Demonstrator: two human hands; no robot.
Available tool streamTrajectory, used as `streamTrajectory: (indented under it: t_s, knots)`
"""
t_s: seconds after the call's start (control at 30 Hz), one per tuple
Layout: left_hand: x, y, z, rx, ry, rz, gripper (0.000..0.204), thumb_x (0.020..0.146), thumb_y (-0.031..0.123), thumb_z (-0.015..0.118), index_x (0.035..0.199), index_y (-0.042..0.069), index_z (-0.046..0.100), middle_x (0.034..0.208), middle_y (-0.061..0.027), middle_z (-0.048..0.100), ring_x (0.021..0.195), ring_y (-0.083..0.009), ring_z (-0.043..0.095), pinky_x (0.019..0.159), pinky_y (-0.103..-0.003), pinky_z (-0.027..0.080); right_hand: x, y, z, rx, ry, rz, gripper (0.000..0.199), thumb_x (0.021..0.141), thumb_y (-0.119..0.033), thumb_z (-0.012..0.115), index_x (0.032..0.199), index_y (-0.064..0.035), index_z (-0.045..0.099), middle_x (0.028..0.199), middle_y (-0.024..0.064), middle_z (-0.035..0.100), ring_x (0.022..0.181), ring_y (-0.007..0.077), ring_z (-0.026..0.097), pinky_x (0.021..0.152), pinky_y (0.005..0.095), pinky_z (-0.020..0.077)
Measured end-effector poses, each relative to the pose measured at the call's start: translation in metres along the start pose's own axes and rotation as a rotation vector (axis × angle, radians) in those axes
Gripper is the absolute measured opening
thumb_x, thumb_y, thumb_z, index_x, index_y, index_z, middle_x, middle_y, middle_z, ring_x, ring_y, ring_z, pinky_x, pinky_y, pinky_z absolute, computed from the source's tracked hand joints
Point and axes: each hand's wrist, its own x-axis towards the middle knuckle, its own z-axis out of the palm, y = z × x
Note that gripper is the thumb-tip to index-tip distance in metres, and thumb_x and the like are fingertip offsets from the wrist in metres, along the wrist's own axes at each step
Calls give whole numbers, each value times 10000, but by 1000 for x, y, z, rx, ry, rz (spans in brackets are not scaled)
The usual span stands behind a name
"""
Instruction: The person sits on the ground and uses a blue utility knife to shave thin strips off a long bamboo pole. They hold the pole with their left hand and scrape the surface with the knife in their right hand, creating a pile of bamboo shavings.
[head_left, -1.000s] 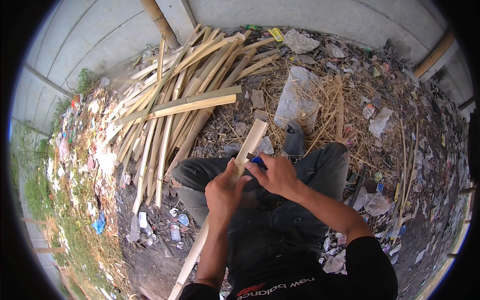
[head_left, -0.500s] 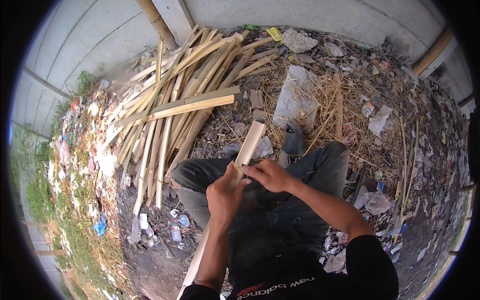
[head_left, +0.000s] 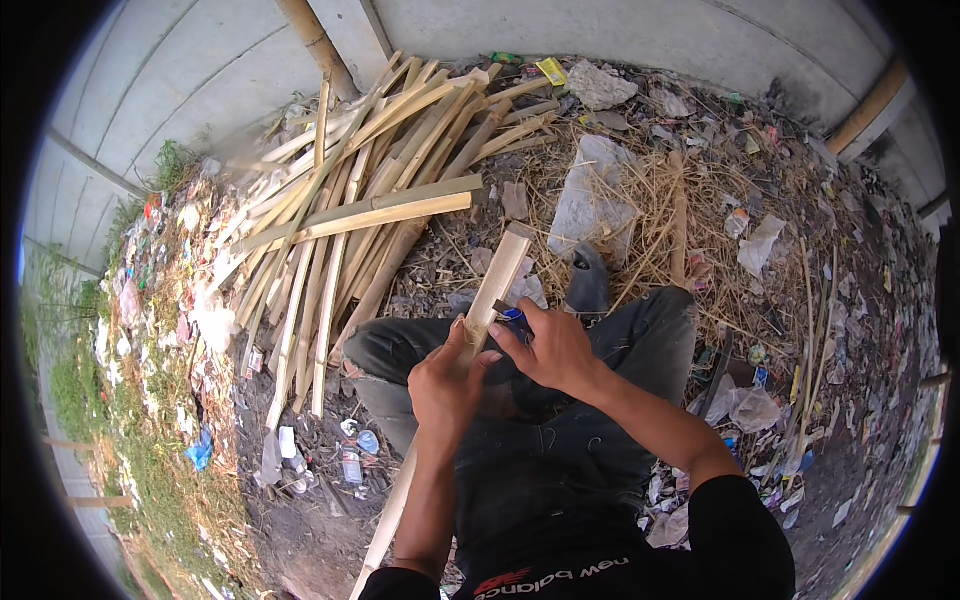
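Two hands are in view, the left hand [head_left: 447, 385] and the right hand [head_left: 548, 347], closed together around one bamboo slat [head_left: 497, 280], with one blue-handled tool [head_left: 513, 315] in the right. On the ground lies one pile of split bamboo [head_left: 355, 215], its pieces too many and overlapped to count, and two round bamboo poles [head_left: 316, 42] stand against the wall.

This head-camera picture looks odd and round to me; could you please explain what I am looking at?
It comes from a wide fisheye camera worn on a person's head, looking down, so straight edges bend near the rim. The dark trousers are the person's own legs. The left hand grips a long split bamboo strip that runs across the lap. The right hand holds a small blue-handled tool against it; I cannot tell its kind. Ahead on the littered ground lies a pile of bamboo strips, with dry straw beside it.
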Motion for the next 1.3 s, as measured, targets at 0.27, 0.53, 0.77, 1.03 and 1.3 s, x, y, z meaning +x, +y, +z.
streamTrajectory:
  t_s: [0.27, 0.53, 0.77, 1.03, 1.3]
  knots:
    - [-4, 10, -4, 160, -57, -44, 643, 802, 291, 914, 1338, -4, 716, 917, -231, 763, 805, -381, 771, 701, -423, 591, -3, 10, 13, 82, -70, 76, 635, 1028, -582, 598, 923, 36, 701, 621, 239, 648, 633, 476, 679, 586, 546, 524]
    - [-8, 4, -1, 98, -50, -40, 656, 800, 276, 917, 1349, -15, 705, 895, -245, 754, 803, -385, 770, 704, -425, 582, -1, 12, 20, 183, -102, 106, 646, 1047, -570, 573, 831, 25, 702, 659, 240, 656, 639, 452, 666, 609, 515, 508]
    - [-6, 2, -1, -61, -48, -88, 669, 806, 235, 916, 1365, -47, 680, 939, -271, 751, 862, -386, 782, 748, -392, 590, 16, 31, 12, 627, -409, 151, 698, 1056, -583, 552, 705, 8, 669, 577, 149, 574, 529, 289, 587, 567, 447, 456]
    - [2, 5, -6, -59, -36, -46, 669, 821, 220, 907, 1384, -48, 666, 987, -275, 759, 896, -374, 790, 772, -380, 597, 7, 8, -5, 217, 59, -38, 587, 1034, -557, 633, 752, -42, 613, 517, 80, 551, 454, 265, 576, 494, 387, 458]
    - [1, 5, -1, 15, -25, -16, 654, 806, 226, 913, 1373, -13, 691, 935, -247, 762, 823, -372, 778, 717, -412, 593, 3, 7, 6, 47, -81, 7, 573, 1022, -550, 619, 856, -11, 720, 633, 197, 657, 607, 396, 697, 555, 507, 512]
